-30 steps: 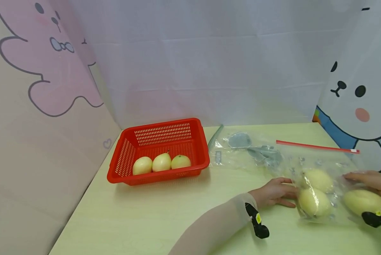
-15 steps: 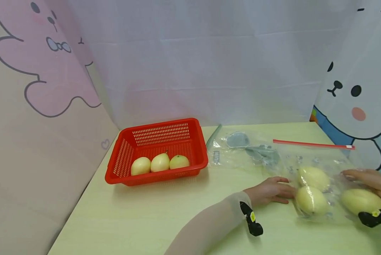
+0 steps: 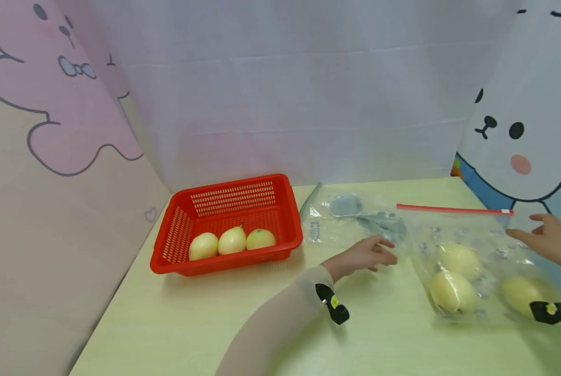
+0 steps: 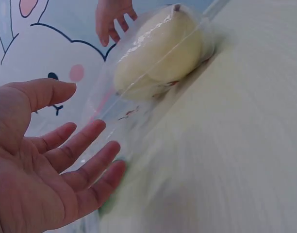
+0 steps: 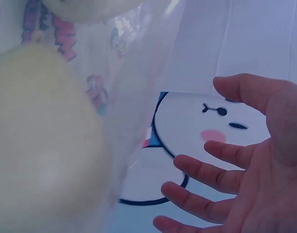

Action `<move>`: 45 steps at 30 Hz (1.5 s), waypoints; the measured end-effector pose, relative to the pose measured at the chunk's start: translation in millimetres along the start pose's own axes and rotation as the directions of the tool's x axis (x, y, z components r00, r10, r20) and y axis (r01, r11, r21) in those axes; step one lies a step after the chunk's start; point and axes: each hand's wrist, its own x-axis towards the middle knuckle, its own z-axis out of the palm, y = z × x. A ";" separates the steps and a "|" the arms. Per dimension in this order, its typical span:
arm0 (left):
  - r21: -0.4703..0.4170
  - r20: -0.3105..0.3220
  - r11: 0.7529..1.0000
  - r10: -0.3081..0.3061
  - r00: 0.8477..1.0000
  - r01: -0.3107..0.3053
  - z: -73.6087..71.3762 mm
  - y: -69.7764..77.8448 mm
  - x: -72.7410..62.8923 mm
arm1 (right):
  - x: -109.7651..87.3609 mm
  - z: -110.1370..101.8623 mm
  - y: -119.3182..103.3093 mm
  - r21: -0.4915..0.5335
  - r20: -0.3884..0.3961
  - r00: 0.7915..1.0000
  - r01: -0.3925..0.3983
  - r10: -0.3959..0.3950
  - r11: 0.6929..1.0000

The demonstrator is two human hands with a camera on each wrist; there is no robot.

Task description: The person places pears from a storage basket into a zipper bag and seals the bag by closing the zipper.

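Three of six visible pears are bagged, so call it half done by count.

Head: clear zip bag (image 3: 491, 235) lies on the right of the table (image 3: 214, 324), with the bagged pears (image 3: 454, 291) inside: two together on its left side, one on the right. Red basket (image 3: 235, 259) at left holds the other three, the loose pears (image 3: 233, 241), lined up along its front wall. If those need packing too, that's the remaining half. White slider (image 3: 506, 212) sits near the right end of the red zip strip (image 3: 449, 209); can't tell whether it's sealed. A second plastic bag (image 3: 346, 206) with grey-green patches lies between basket and zip bag; no pears visible in it. Left hand (image 3: 365, 256) is over the table, apart from the zip bag, holding nothing. Right hand (image 3: 550, 240) is raised by the bag's right edge, also holding nothing.

Left wrist: left fingers apart, palm bare. Bagged fruit is beyond the fingertips, right hand further back.

Right wrist: right fingers spread, with a gap to the bag. One pear fills the left side behind printed film, another is cut off at the top.
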 end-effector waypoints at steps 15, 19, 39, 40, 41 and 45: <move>0.424 -0.414 0.901 0.104 0.904 0.090 -63.3 -18.2 -12.3 | -78.3 32.3 -211.4 -0.227 0.016 0.820 0.560 -0.571 0.797; 0.571 -0.429 0.797 0.085 0.899 0.197 -68.9 -34.5 -12.4 | -77.8 59.2 -234.7 -0.271 0.115 0.766 0.637 -0.633 0.722; 0.917 -0.333 0.321 0.293 0.896 0.236 -64.9 -50.0 -5.8 | -70.9 94.0 -264.6 -0.448 0.303 0.719 0.686 -0.625 0.573; 0.921 -0.330 0.312 0.306 0.893 0.233 -64.1 -46.8 -6.3 | -70.9 92.0 -264.3 -0.449 0.284 0.721 0.683 -0.632 0.576; 0.924 -0.330 0.305 0.323 0.887 0.232 -63.3 -42.8 -7.1 | -71.0 89.1 -263.7 -0.451 0.260 0.719 0.680 -0.644 0.578; 0.941 -0.324 0.246 0.464 0.824 0.232 -61.6 -25.0 -9.3 | -72.5 71.2 -257.7 -0.461 0.116 0.699 0.667 -0.706 0.585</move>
